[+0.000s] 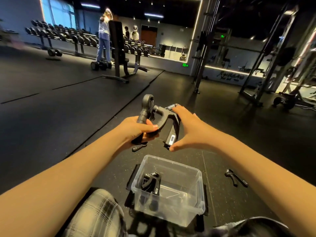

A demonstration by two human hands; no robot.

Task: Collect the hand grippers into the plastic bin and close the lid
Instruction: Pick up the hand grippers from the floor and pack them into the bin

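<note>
The person sits on the gym floor [77, 134] with both arms stretched forward. The left hand [136, 129] is closed round the two handles of the loop-topped hand gripper [147, 106], thumb pressed across the curved handle. The right hand [186, 129] pinches the counter hand gripper [171, 135] end to end: the index finger sits on the spring end and the thumb under the handle end. The two tools touch or nearly touch between the hands.

The clear plastic bin [188, 202] stands open between the knees, below the hands and nearer the body, its mouth facing up. The binned hand gripper [151, 183] leans against its left wall, and the rest of the bottom is bare. The counter hand gripper's long axis runs near upright, its handle end aimed down at the middle of the bin's far rim, so the right hand looks better lined up for the drop. The left hand is over the far left corner and would need to draw back and inward.

Two more are left out: the near hand gripper [139, 147] just under the left hand, and the far hand gripper [236, 178] to the right of the bin, closer to the right arm. I cannot pick out the lid with certainty; dark panels flank the bin.
</note>
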